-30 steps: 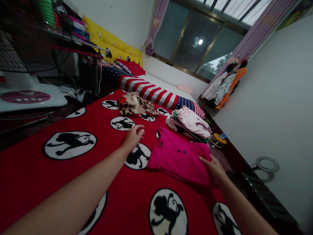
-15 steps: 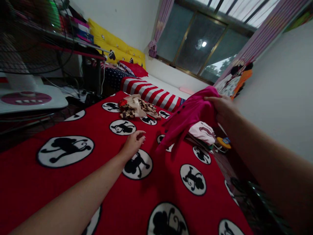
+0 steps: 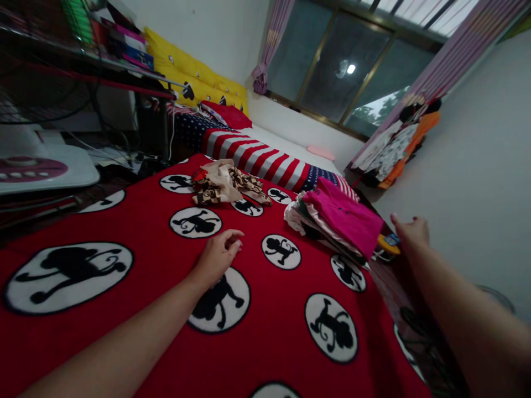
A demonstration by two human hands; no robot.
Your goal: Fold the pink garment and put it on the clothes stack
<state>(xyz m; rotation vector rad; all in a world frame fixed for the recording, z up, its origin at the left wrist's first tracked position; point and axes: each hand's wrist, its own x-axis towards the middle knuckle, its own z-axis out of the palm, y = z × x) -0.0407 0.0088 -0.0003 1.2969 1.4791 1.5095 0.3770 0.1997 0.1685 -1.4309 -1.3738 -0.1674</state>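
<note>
Left hand loosely curled on red monkey blanket; right hand empty, relaxed, beside folded magenta shirt at right edge.

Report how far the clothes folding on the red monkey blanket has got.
Done: the folded bright pink shirt lies on top of the stack of folded clothes. In hand: nothing; the right hand hangs open beside the stack, and the left hand rests on the red monkey-print blanket. Left: the crumpled beige and brown-patterned clothes heap lies unfolded.
</note>
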